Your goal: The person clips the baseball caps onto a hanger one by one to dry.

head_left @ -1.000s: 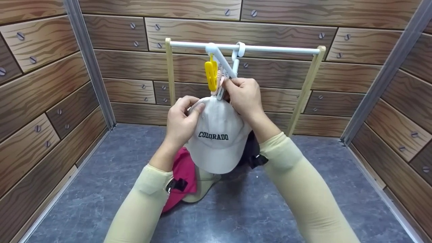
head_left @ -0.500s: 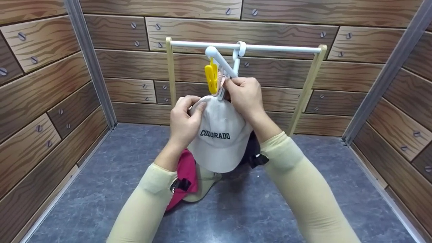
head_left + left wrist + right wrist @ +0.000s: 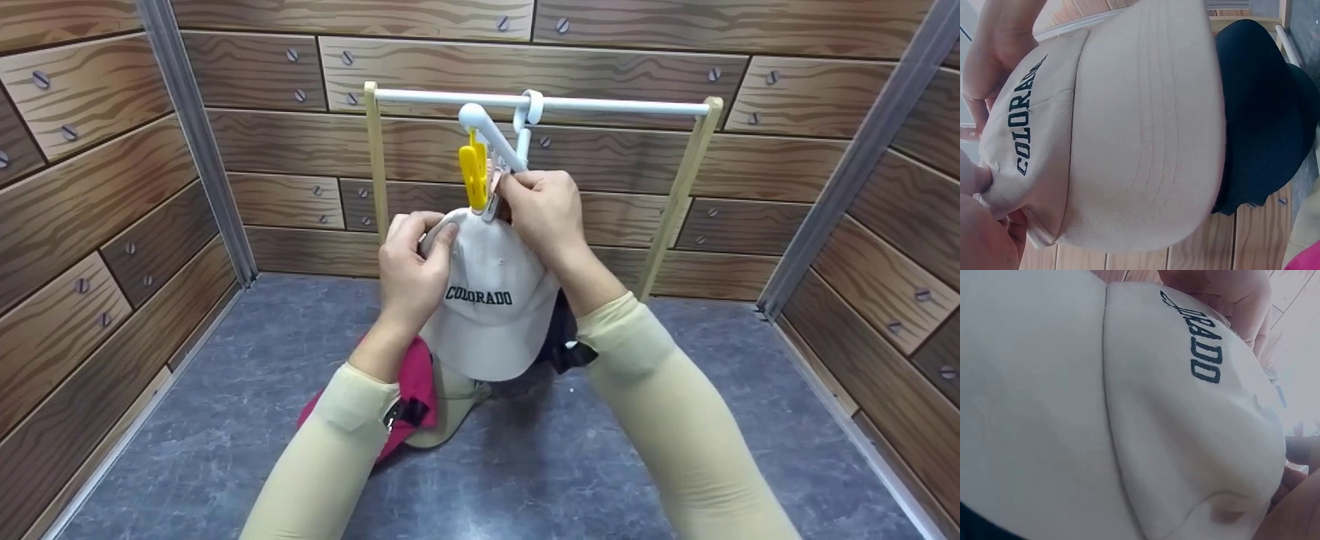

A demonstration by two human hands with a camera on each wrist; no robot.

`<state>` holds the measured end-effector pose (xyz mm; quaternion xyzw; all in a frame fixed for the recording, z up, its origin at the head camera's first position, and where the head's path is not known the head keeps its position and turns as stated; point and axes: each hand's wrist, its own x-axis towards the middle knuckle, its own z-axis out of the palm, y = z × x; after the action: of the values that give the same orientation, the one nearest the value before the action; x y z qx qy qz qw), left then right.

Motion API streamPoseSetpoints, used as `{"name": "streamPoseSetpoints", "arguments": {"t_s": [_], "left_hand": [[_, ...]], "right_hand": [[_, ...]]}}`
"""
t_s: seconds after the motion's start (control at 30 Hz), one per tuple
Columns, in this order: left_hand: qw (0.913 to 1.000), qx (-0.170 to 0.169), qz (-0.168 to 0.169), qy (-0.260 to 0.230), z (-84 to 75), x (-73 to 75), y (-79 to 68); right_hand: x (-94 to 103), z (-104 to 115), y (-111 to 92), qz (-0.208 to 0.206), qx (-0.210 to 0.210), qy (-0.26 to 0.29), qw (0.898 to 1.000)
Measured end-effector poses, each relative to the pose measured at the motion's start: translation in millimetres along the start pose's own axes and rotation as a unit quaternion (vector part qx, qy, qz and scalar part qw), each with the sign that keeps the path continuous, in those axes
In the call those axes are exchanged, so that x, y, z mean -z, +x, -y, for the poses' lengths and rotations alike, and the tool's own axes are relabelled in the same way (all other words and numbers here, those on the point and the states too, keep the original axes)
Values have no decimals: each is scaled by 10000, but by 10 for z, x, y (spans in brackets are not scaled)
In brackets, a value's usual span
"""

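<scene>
A white cap lettered "COLORADO" hangs upright, brim down, below a white clip hanger. My left hand pinches the left side of its crown, thumb in front. At the top of the crown, my right hand pinches a pale clip; the fingers partly hide it, and its bite on the fabric is not clear. A yellow clip dangles from the hanger's near end, just above the crown. In the left wrist view, a dark navy cap shows behind the white brim.
The hanger hooks over a white rod between wooden posts. Beneath the white cap, a magenta cap and a khaki cap lie on the grey floor. Wood-patterned walls enclose the back and sides.
The hanger's near end and the yellow clip have dipped slightly. My left hand and the white cap have shifted a little right and up. Both hands keep their grip.
</scene>
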<state>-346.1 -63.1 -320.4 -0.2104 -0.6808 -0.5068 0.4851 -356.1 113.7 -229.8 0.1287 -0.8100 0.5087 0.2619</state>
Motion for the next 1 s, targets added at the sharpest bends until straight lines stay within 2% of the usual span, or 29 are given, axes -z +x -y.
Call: {"name": "streamPoseSetpoints", "arguments": {"t_s": [0.4, 0.67, 0.8, 1.0], "left_hand": [[9983, -414, -166, 366, -6, -50, -13], [9980, -136, -241, 563, -54, -68, -32], [9976, -89, -292, 621, -87, -97, -29], [9987, -177, -300, 370, -111, -147, -34]], "right_hand": [[-3, 3, 1, 3, -146, -32, 9999], [0, -6, -2, 15, -21, -89, 10000], [12, -12, -1, 29, -142, -60, 9999], [27, -53, 1, 91, -394, -10, 9992]]}}
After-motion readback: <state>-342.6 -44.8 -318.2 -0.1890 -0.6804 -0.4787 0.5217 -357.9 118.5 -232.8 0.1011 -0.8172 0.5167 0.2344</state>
